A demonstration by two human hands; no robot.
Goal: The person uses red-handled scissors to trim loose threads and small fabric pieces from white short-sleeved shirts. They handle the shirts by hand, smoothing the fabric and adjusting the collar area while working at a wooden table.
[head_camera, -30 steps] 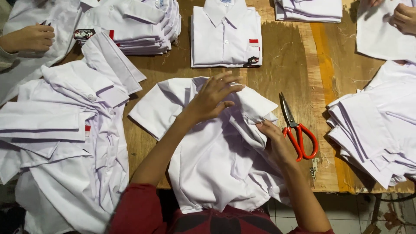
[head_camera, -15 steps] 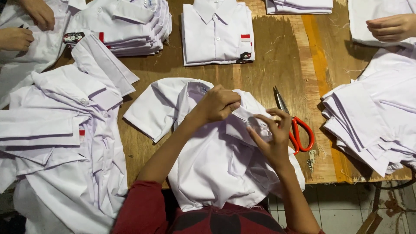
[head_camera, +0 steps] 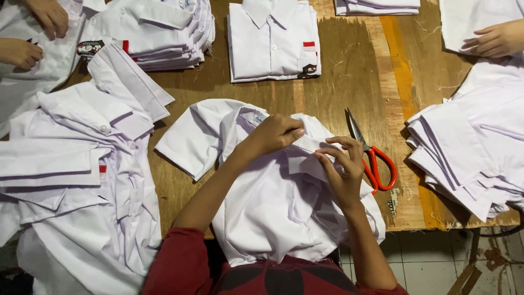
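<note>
Centrally, left hand (head_camera: 271, 135) and right hand (head_camera: 341, 169) pinch the white shirt (head_camera: 273, 202) — red-handled scissors (head_camera: 374, 158) just beside.

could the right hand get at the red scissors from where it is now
Probably yes: the right hand rests on the white shirt just beside the red scissors, with only bare table between them.

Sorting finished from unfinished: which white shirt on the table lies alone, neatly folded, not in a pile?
The folded shirt at the top centre of the wooden table: collar up, buttoned, lying singly on bare wood. The others are piled or spread under the hands.
</note>
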